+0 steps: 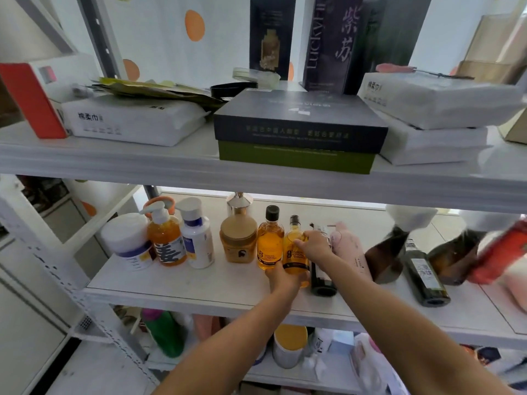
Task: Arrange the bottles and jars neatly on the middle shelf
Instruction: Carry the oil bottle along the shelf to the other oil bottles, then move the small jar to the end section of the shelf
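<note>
Left hand [282, 277] is gripping the base, and right hand [313, 246] the shoulder, of an amber bottle [295, 259] being stood beside its twin [269, 240] near the front edge of the middle shelf [199, 283], apparently needing squaring before release.

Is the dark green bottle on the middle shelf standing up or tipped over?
Tipped over: the dark green glass bottle lies on its side on the white middle shelf, round base toward the camera.

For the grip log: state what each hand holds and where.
Both hold one amber shampoo bottle: left hand around its base, right hand at its shoulder.
</note>
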Available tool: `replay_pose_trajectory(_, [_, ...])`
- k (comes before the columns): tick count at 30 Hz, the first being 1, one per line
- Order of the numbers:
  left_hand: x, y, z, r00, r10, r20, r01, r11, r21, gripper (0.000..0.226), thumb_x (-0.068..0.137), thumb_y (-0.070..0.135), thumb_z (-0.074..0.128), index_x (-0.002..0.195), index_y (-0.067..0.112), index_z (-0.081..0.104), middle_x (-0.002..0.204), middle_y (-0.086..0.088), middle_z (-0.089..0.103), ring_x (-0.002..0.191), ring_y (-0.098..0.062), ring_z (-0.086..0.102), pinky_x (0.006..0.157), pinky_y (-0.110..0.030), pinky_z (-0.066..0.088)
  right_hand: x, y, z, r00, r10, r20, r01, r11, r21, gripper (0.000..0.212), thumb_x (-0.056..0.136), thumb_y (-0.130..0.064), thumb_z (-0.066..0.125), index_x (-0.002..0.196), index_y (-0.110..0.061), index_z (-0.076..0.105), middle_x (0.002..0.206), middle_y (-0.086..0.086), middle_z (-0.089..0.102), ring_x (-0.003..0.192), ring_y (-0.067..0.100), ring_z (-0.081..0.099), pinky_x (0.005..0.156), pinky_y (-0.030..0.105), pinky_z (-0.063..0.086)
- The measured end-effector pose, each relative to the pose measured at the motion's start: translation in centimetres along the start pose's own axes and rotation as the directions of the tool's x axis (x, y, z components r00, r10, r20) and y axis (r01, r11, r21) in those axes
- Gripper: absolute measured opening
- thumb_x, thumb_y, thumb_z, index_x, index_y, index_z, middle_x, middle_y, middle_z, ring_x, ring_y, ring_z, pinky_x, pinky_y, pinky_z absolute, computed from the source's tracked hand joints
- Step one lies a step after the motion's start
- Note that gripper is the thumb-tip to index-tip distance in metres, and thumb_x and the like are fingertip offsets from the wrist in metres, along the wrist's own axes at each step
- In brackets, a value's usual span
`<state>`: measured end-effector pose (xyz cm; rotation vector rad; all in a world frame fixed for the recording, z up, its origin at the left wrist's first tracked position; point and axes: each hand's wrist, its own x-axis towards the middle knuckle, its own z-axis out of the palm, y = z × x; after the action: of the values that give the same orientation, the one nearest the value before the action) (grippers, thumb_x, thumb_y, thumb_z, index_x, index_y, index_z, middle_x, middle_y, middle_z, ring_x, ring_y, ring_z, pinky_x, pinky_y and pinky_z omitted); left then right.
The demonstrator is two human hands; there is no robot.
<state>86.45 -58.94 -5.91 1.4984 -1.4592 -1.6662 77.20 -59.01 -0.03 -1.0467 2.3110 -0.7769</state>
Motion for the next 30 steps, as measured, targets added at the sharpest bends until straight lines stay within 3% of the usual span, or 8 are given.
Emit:
replay_pose_trajectory(8, [-0.7, 0.4, 0.1, 0.998, 0.008, -0.067, -0.007, 1.000, 0.011, 0.054, 0.069, 0.022, 0.079, 0.117, 0.015, 0.055, 0.120, -0.010, 0.056, 0.101, -0.028, 0.057, 0.087, -0.041, 0.053, -1.5, 1.3, 1.1, 0.988, -0.119, -0.095, 0.106, 0.985, -0.136, 0.027, 0.092, -0.024, 0.055, 0.112, -0.006, 0.059, 0.112, 0.012, 0.064, 0.105, 0.026, 0.060, 0.088, 0.034, 0.046])
replay_pose_trajectory(13, [-0.9, 0.5, -0.5, 0.991, 0.067, -0.118, -0.027, 0.948, 0.317, 0.064, 0.079, 0.042, 0.071, 0.131, 0.012, 0.048, 0.136, -0.010, 0.040, 0.127, -0.033, 0.030, 0.096, -0.040, 0.038, -3.4, 2.8, -0.4, 0.984, -0.144, -0.102, 0.129, 0.982, -0.140, 0.040, 0.092, -0.017, 0.055, 0.130, -0.004, 0.051, 0.135, 0.011, 0.053, 0.126, 0.026, 0.048, 0.104, 0.031, 0.037])
replay_pose_trajectory(16, [-2.8, 0.6, -0.3, 0.979, 0.136, -0.155, -0.058, 0.902, 0.427, 0.072, 0.084, 0.051, 0.062, 0.140, 0.013, 0.037, 0.146, -0.013, 0.032, 0.133, -0.033, 0.026, 0.104, -0.043, 0.034, -5.0, 4.7, -1.2, 0.987, -0.138, -0.084, 0.129, 0.985, -0.111, 0.053, 0.092, -0.025, 0.058, 0.139, -0.009, 0.042, 0.145, 0.005, 0.044, 0.133, 0.022, 0.041, 0.109, 0.033, 0.034])
replay_pose_trajectory(19, [-4.5, -0.6, 0.2, 0.864, 0.492, -0.109, -0.321, 0.705, 0.633, 0.075, 0.092, 0.059, 0.040, 0.148, 0.013, 0.022, 0.153, -0.011, 0.024, 0.139, -0.028, 0.024, 0.112, -0.038, 0.028, -6.4, 6.9, -2.5, 0.963, -0.237, -0.125, 0.211, 0.959, -0.190, 0.054, 0.089, -0.037, 0.059, 0.138, -0.018, 0.044, 0.143, -0.001, 0.046, 0.131, 0.019, 0.043, 0.107, 0.037, 0.040])
replay_pose_trajectory(22, [-5.6, -1.6, 1.1, 0.625, 0.750, 0.219, -0.626, 0.313, 0.714, 0.087, 0.087, 0.073, 0.014, 0.153, 0.017, 0.005, 0.161, -0.005, 0.005, 0.147, -0.020, 0.001, 0.119, -0.030, -0.002, -8.4, 9.5, -4.5, 0.948, -0.309, -0.082, 0.276, 0.921, -0.276, 0.061, 0.090, -0.037, 0.058, 0.142, -0.014, 0.038, 0.148, 0.000, 0.037, 0.136, 0.020, 0.035, 0.107, 0.036, 0.036])
replay_pose_trajectory(24, [-6.1, -2.2, 2.4, 0.564, 0.725, 0.394, -0.693, 0.158, 0.703, 0.089, 0.082, 0.078, 0.010, 0.149, 0.023, -0.013, 0.158, -0.001, -0.015, 0.143, -0.012, -0.019, 0.115, -0.027, -0.017, -9.7, 12.0, -5.9, 0.949, -0.310, -0.065, 0.272, 0.903, -0.332, 0.069, 0.089, -0.042, 0.057, 0.146, -0.013, 0.030, 0.153, 0.000, 0.030, 0.141, 0.016, 0.027, 0.111, 0.032, 0.031])
replay_pose_trajectory(27, [-8.4, -2.3, 5.8, 0.552, 0.633, 0.543, -0.699, -0.004, 0.715, 0.101, 0.077, 0.079, 0.017, 0.141, 0.022, -0.037, 0.150, 0.003, -0.039, 0.138, -0.010, -0.036, 0.118, -0.032, -0.018, -11.9, 17.0, -8.7, 0.925, -0.379, -0.023, 0.332, 0.836, -0.437, 0.075, 0.088, -0.047, 0.056, 0.148, -0.015, 0.025, 0.156, -0.002, 0.024, 0.144, 0.011, 0.021, 0.114, 0.027, 0.025])
replay_pose_trajectory(30, [-12.3, -2.2, 12.2, 0.598, 0.550, 0.583, -0.702, 0.008, 0.713, 0.116, 0.080, 0.070, 0.048, 0.143, 0.013, -0.029, 0.149, -0.001, -0.038, 0.140, -0.017, -0.032, 0.118, -0.034, -0.014, -15.0, 23.0, -13.5, 0.928, -0.371, -0.018, 0.315, 0.812, -0.491, 0.077, 0.087, -0.048, 0.056, 0.149, -0.018, 0.022, 0.157, -0.002, 0.022, 0.143, 0.012, 0.023, 0.112, 0.026, 0.027])
